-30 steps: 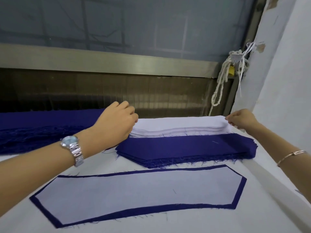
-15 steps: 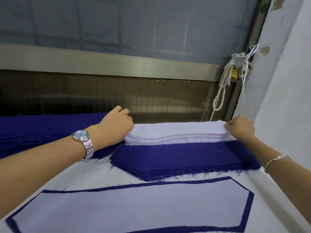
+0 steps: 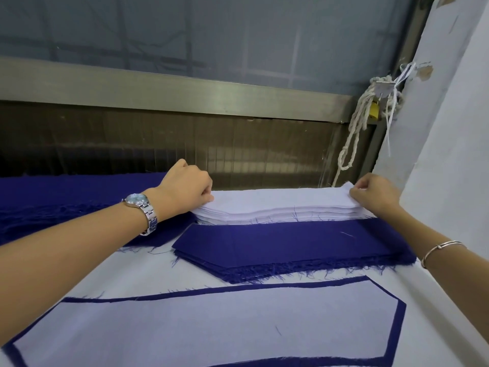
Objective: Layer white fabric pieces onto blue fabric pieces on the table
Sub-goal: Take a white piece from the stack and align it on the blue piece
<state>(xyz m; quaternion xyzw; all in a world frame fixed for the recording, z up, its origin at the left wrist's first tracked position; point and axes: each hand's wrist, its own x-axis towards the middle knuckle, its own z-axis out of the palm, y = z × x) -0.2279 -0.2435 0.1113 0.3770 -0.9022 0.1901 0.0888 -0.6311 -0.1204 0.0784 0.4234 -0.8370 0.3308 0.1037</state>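
Both hands sit at the same 2 ends of the stack as half a second ago, but the right end of its top layers is now lifted a little. The left hand (image 3: 189, 188), with a silver metal wristwatch (image 3: 140, 207) on its wrist, has its fingers curled tight onto the left end of the stack of white fabric pieces (image 3: 277, 207). Its fingertips are tucked out of sight, so how many layers they catch cannot be told. The right hand (image 3: 373, 193), with a thin metal bangle (image 3: 439, 250) on its wrist, pinches the raised right corner of the top layers between thumb and bent fingers.

That white stack lies on the far half of a stack of dark blue fabric pieces with frayed edges (image 3: 291, 247), whose near half shows bare. Nearer the camera, 1 long white piece with a pointed end (image 3: 185, 327) lies flat on a slightly larger dark blue piece (image 3: 401, 321), which shows as a narrow border around it. All of this rests on the white-covered table (image 3: 148, 271). A heap of loose dark blue cloth (image 3: 66, 197) lies at the far left, partly under the left forearm. Behind the table runs a grey metal rail (image 3: 185, 91), and at its right end hangs a knotted off-white rope (image 3: 362, 123) with a small yellow padlock (image 3: 374, 111).
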